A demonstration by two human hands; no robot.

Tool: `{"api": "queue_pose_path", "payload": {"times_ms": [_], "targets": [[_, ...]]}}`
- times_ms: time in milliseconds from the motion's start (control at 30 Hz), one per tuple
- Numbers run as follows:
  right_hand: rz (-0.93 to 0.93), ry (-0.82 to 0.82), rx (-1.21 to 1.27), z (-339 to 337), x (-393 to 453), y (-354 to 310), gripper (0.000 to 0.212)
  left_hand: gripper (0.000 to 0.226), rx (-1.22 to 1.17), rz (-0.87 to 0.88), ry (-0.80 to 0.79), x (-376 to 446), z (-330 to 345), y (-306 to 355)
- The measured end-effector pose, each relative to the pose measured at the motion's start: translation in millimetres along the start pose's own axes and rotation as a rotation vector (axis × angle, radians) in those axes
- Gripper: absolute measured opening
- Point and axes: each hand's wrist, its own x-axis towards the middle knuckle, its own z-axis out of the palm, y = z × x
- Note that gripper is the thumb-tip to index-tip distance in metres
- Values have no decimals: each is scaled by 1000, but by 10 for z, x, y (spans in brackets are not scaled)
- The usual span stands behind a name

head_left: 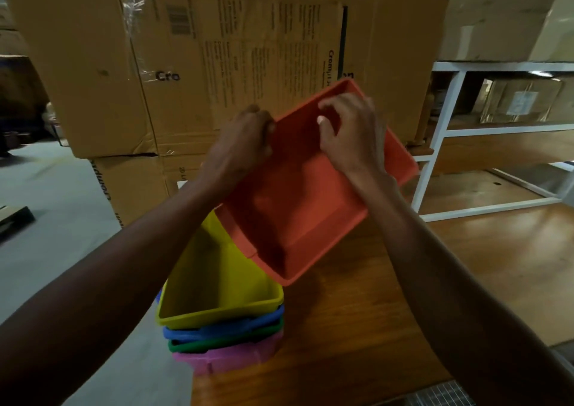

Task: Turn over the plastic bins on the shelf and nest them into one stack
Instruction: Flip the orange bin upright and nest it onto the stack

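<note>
An orange plastic bin (298, 216) is held in the air, tilted, with its open side facing me, just above and behind a nested stack. My left hand (245, 140) grips its far left rim. My right hand (351, 129) grips the far rim with fingers curled over the edge. The stack stands on the wooden shelf (357, 328) at its left edge: a yellow bin (217, 284) on top, then a blue bin (223, 328), a green bin (198, 345) and a pink bin (230, 357), all open side up.
Large cardboard boxes (217, 57) stand right behind the bins. A white metal rack (441, 132) with wooden shelves and more boxes is on the right. Grey concrete floor (46, 206) lies to the left, beyond the shelf edge.
</note>
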Motion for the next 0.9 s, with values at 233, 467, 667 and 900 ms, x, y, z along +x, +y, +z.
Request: {"api": "queue_pose_path", "payload": {"times_ms": [233,467,667,900], "targets": [[369,-61,182,57,-528,42,56,20,-144,-312,94,-454,-234,-538],[809,-380,735,400,-668,-182,17,29,-257,-585,-46,-942,-213,-954],[944,-512,766,826,-655,-362,25,27,-428,-761,-46,-1321,-265,-1179],[1055,-603,764,1166,-763,-426,29,29,-519,-888,-45,-1510,-262,-1285]]}}
